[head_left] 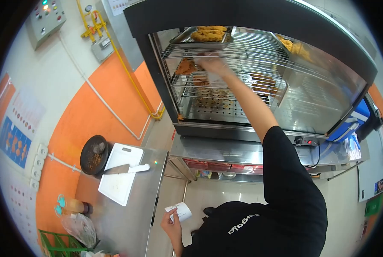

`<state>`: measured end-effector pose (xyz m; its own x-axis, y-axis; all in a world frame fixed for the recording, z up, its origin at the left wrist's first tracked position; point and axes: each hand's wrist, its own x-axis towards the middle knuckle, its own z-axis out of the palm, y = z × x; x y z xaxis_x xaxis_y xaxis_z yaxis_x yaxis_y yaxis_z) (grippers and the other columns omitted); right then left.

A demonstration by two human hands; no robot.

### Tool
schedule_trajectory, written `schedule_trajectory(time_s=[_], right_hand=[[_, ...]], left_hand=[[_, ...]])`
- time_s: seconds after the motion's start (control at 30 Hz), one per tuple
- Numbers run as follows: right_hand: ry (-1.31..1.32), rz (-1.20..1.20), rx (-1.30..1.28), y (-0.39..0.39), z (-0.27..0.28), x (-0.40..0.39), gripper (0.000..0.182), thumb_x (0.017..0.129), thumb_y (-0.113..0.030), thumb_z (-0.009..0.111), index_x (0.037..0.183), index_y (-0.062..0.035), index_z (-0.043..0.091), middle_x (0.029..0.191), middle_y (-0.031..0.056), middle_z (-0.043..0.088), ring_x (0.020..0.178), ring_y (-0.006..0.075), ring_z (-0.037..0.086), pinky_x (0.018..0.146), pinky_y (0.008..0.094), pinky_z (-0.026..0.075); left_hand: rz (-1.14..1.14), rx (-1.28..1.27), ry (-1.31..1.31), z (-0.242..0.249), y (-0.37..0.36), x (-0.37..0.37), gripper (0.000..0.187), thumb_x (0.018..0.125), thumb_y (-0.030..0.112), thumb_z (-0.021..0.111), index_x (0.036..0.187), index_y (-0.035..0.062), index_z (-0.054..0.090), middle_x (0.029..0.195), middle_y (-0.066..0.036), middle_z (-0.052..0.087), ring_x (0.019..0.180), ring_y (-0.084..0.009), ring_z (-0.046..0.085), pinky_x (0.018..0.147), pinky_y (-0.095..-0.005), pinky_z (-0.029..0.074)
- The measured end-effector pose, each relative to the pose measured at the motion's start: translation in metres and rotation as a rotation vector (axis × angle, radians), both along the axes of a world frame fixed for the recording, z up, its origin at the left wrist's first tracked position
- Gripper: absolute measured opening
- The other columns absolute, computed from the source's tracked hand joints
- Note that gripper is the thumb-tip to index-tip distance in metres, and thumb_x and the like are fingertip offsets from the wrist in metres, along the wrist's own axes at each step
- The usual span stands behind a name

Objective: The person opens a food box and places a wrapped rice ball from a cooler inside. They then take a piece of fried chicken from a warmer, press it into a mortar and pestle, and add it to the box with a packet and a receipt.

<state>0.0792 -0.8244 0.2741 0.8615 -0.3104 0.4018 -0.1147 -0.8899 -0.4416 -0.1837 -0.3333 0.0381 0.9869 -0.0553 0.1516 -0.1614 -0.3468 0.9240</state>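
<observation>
Reaching through the cabinet's opening, the person's right hand [213, 65] is up at twelve o'clock in the wearer's view, below a metal tray [181, 41] of golden fried pieces. It's blurred, with something pale and see-through around or under it, so I can't tell whether those fingers are grasping anything. Just beside it, toward eleven o'clock, a flat, orange-brown fried piece [184, 67] lies on a wire rack inside the heated cabinet [225, 129]; I can't tell whether the hand touches it. More browned pieces [264, 82] sit on the rack at one o'clock.

Down at six o'clock, the left hand [171, 226] has its fingers pinched on a curling paper slip [182, 213], printed in dark type, held clear of the steel desk [133, 218] at its left.

On that desk, toward eight o'clock, there's a white cutting board [116, 188] with a knife [126, 169] laid across it, its white handle poking past the edge at three o'clock. A dark pan [88, 150] stands next to the board, crumbs inside, and two bottles [74, 205] with teal caps are farther out.
</observation>
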Motion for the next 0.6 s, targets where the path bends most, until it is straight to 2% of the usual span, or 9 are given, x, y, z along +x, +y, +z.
schedule_trajectory(time_s=[0.03, 0.07, 0.13, 0.2, 0.27, 0.33, 0.4, 0.47, 0.6], right_hand=[[-0.075, 0.142, -0.187, -0.004, -0.011, 0.008, 0.06, 0.086, -0.049, 0.055, 0.134, -0.0119, 0.055, 0.133, 0.0178, 0.056, 0.13, 0.0316, 0.046, 0.11, 0.0454, 0.033], [-0.076, 0.128, -0.186, 0.01, 0.002, -0.007, 0.06, 0.086, -0.049, 0.055, 0.134, -0.0119, 0.055, 0.133, 0.0178, 0.056, 0.13, 0.0316, 0.046, 0.11, 0.0454, 0.033], [-0.043, -0.001, -0.202, 0.062, 0.03, -0.063, 0.036, 0.088, -0.03, 0.051, 0.1, 0.0007, 0.064, 0.112, 0.02, 0.064, 0.107, 0.0342, 0.059, 0.096, 0.0418, 0.044], [-0.296, 0.01, -0.261, 0.06, 0.007, -0.087, 0.034, 0.088, -0.027, 0.053, 0.107, 0.0002, 0.062, 0.112, 0.0196, 0.064, 0.109, 0.0368, 0.058, 0.098, 0.042, 0.044], [-0.525, -0.002, -0.207, 0.075, -0.005, -0.143, 0.036, 0.09, -0.028, 0.055, 0.113, -0.0009, 0.059, 0.112, 0.0189, 0.064, 0.11, 0.0358, 0.058, 0.097, 0.0427, 0.045], [-0.45, -0.072, -0.204, 0.076, 0.004, -0.205, 0.037, 0.09, -0.03, 0.058, 0.117, -0.0031, 0.059, 0.113, 0.0178, 0.064, 0.11, 0.0341, 0.059, 0.095, 0.0409, 0.047], [-0.664, -0.269, -0.269, 0.062, -0.001, -0.248, 0.034, 0.089, -0.025, 0.062, 0.117, -0.0046, 0.059, 0.112, 0.0169, 0.065, 0.105, 0.0322, 0.062, 0.09, 0.0389, 0.049], [-0.672, -0.516, -0.197, 0.057, 0.005, -0.285, 0.033, 0.087, -0.02, 0.065, 0.116, -0.0044, 0.06, 0.107, 0.0161, 0.066, 0.099, 0.0317, 0.063, 0.085, 0.0381, 0.051], [-0.603, -0.625, -0.034, 0.027, -0.019, -0.292, 0.035, 0.084, -0.022, 0.067, 0.113, -0.0025, 0.061, 0.103, 0.0165, 0.066, 0.095, 0.0315, 0.063, 0.083, 0.0382, 0.05]], left_hand=[[-0.014, 0.002, -0.004, 0.006, -0.005, 0.003, 0.014, 0.088, -0.004, 0.059, 0.096, -0.0015, 0.071, 0.085, -0.008, 0.059, 0.073, -0.0117, 0.057, 0.059, -0.0229, 0.046], [-0.019, -0.065, -0.022, 0.015, -0.012, 0.005, 0.015, 0.088, -0.004, 0.059, 0.096, -0.0017, 0.071, 0.086, -0.008, 0.059, 0.073, -0.0116, 0.057, 0.06, -0.0231, 0.046], [-0.034, -0.134, -0.042, 0.018, -0.016, 0.009, 0.015, 0.088, -0.005, 0.058, 0.097, -0.0018, 0.071, 0.086, -0.008, 0.059, 0.073, -0.0114, 0.056, 0.06, -0.0233, 0.047], [-0.067, 0.011, -0.033, 0.013, -0.011, 0.013, 0.015, 0.089, -0.005, 0.058, 0.098, -0.0026, 0.07, 0.091, -0.008, 0.059, 0.077, -0.0132, 0.059, 0.066, -0.0248, 0.05], [-0.07, -0.052, -0.012, 0.013, -0.013, 0.011, 0.015, 0.089, -0.005, 0.058, 0.098, -0.0028, 0.07, 0.091, -0.008, 0.059, 0.08, -0.0144, 0.061, 0.068, -0.0254, 0.051], [-0.069, -0.118, 0.013, 0.012, -0.014, 0.01, 0.015, 0.089, -0.005, 0.058, 0.098, -0.0029, 0.07, 0.092, -0.009, 0.06, 0.083, -0.0156, 0.062, 0.07, -0.0261, 0.052], [-0.053, -0.117, 0.027, 0.011, -0.011, 0.01, 0.015, 0.089, -0.005, 0.058, 0.097, -0.0033, 0.07, 0.092, -0.009, 0.06, 0.087, -0.0179, 0.064, 0.075, -0.0279, 0.053], [-0.07, -0.096, 0.013, 0.005, -0.008, 0.015, 0.015, 0.089, -0.004, 0.058, 0.097, -0.0029, 0.07, 0.091, -0.009, 0.061, 0.086, -0.0168, 0.063, 0.072, -0.0268, 0.052], [-0.14, 0.021, -0.009, 0.018, -0.018, 0.029, 0.015, 0.088, -0.003, 0.059, 0.097, -0.0016, 0.07, 0.088, -0.008, 0.062, 0.08, -0.014, 0.062, 0.065, -0.0234, 0.048]])
